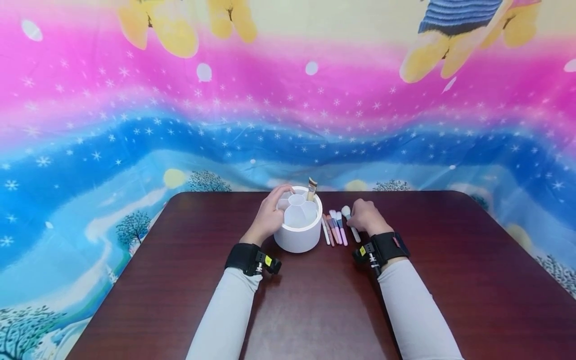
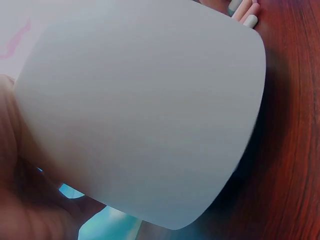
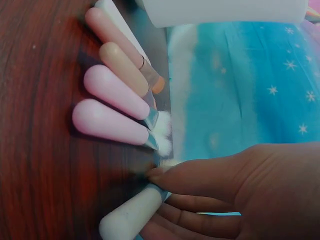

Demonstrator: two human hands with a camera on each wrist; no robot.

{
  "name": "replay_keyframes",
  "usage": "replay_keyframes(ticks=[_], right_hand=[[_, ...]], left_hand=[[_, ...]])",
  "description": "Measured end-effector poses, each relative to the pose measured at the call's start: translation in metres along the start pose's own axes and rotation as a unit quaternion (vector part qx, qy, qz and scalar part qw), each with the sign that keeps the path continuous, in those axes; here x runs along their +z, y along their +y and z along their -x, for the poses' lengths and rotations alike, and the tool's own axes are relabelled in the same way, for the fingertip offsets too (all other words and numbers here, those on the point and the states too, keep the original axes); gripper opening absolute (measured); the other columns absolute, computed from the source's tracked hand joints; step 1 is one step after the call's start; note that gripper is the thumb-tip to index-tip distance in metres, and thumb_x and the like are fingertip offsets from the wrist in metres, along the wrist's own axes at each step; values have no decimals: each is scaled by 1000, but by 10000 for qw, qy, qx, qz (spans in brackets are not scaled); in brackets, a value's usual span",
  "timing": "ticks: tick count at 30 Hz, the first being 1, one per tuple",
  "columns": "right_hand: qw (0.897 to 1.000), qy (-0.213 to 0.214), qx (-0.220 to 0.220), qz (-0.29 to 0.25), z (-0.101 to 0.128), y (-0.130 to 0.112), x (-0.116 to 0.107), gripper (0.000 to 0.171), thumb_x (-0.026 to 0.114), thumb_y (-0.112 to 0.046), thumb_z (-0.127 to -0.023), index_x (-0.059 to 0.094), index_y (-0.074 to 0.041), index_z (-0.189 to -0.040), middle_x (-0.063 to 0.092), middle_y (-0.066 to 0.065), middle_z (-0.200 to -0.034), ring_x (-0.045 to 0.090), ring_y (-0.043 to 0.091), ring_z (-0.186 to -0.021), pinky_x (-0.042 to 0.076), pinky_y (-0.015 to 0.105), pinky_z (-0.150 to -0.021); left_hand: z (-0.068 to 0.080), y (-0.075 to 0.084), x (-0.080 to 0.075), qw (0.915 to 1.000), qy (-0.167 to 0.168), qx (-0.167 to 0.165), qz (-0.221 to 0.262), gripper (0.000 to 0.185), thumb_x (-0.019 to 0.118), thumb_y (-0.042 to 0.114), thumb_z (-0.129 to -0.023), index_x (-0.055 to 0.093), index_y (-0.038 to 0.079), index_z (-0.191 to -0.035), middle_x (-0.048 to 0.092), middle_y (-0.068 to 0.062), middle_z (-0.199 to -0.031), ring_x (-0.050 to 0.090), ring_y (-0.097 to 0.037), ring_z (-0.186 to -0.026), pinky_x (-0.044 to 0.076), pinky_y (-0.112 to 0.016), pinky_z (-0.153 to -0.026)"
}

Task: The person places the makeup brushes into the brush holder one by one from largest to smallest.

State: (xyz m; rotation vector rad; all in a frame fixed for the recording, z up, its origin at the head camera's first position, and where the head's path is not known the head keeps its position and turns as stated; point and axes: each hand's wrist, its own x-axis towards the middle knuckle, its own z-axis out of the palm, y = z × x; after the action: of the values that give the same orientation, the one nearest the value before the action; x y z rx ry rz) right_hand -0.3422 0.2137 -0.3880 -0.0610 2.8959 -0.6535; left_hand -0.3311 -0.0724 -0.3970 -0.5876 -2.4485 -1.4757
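Observation:
A white round brush organizer (image 1: 298,240) with petal-shaped compartments stands on the table. My left hand (image 1: 269,215) grips its left side at the rim; the left wrist view is mostly filled by the organizer's smooth wall (image 2: 145,115). One makeup brush (image 1: 311,194) with a light brown tip stands in a rear compartment. To the right, my right hand (image 1: 368,218) pinches a white-handled makeup brush (image 3: 131,214) near its ferrule, thumb on one side and fingers on the other. Its fluffy pale head (image 1: 346,210) points toward the back of the table.
Between the organizer and my right hand lie several makeup brushes (image 1: 334,229) side by side, with pink, beige and white handles. The dark red-brown wooden table (image 1: 315,310) ends at a back edge against a colourful printed curtain (image 1: 288,130).

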Motion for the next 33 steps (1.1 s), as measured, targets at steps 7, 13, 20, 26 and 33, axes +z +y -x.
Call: replay_keyframes(ticks=[7, 13, 20, 26, 33], right_hand=[[9995, 203, -184, -166, 3, 5, -9, 39, 67, -8, -94, 45, -11, -61, 29, -2, -58, 30, 15, -49, 36, 33, -53], [9954, 844, -428, -174, 12, -7, -25, 25, 68, -18, -95, 70, -1, -114, 70, 17, -107, 67, 31, -90, 49, 53, -83], [9829, 1233, -987, -948, 22, -19, -41, 29, 69, -12, -95, 69, 5, -118, 73, 22, -108, 68, 37, -102, 53, 50, -89], [9692, 1437, -1258, -1558, 29, -28, -51, 29, 69, -12, -95, 68, 5, -118, 73, 22, -108, 69, 35, -99, 54, 47, -87], [9404, 1786, -1399, -2533, 35, -36, -57, 33, 70, -15, -95, 65, 3, -123, 73, 21, -108, 71, 32, -95, 54, 39, -85]], left_hand=[[0, 2, 0, 9999, 19, 19, -130, 62, 36, -14, -73, 59, 15, -122, 50, -1, -150, 36, -22, -148, 30, -52, -118], [0, 0, 1, 9999, 85, 28, -79, 58, 35, -15, -75, 57, 13, -121, 47, -2, -155, 33, -22, -150, 27, -53, -119], [-1, -3, 3, 9997, 130, -129, 147, 63, 36, -16, -75, 59, 14, -125, 48, -1, -154, 34, -21, -149, 28, -54, -119], [-1, -1, 5, 9995, 148, -140, 257, 67, 36, -17, -73, 61, 15, -127, 49, -1, -153, 36, -21, -147, 29, -55, -118], [-2, 0, 6, 9995, 139, -173, 212, 69, 36, -16, -75, 61, 15, -131, 48, 1, -154, 35, -20, -148, 28, -53, -119]])
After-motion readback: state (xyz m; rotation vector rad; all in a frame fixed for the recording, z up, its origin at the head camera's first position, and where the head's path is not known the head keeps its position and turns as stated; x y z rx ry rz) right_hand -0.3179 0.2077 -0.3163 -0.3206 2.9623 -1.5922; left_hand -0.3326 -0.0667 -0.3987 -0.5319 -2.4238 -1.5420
